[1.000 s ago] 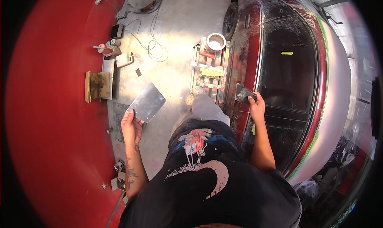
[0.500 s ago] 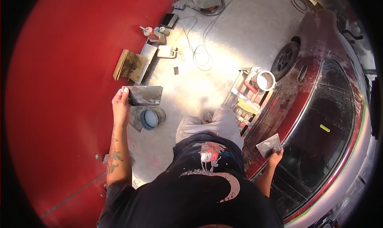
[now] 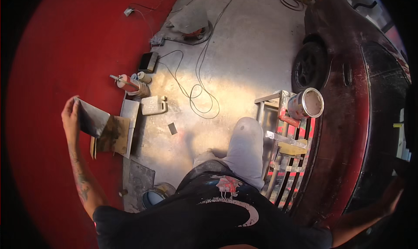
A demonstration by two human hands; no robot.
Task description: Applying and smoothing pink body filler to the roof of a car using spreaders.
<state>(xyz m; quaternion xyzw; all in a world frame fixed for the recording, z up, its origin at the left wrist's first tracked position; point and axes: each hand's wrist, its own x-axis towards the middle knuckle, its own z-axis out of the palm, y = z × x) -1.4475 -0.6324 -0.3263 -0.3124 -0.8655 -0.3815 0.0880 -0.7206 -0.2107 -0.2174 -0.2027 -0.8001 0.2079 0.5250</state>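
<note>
My left hand (image 3: 72, 114), raised at the left, pinches the edge of a thin grey rectangular sheet (image 3: 92, 117) with dark smears; its material is unclear. Behind that sheet are stained cardboard pieces (image 3: 114, 135), beside the red surface. Far to the right, my right hand (image 3: 389, 201) reaches over the dark red car (image 3: 342, 135), by its window. A dark flat piece (image 3: 401, 165) shows at its fingers, though shadow and the picture's rim hide most of the grip. A bucket of pale liquid (image 3: 153, 196) stands low on my left, partly behind my shirt.
A metal stand (image 3: 278, 162) on my right bears an open can (image 3: 308, 104) and a yellow piece (image 3: 292, 148). A white jug (image 3: 153, 105), bottles (image 3: 140, 77) and a small dark rectangle (image 3: 172, 128) are on the left. A cable (image 3: 198, 94) loops across the floor.
My view has shifted, with the bucket now lower. My left hand has moved left with its sheet, now tilted over the cardboard. My right arm has stretched outward to the right, toward the picture's rim.
</note>
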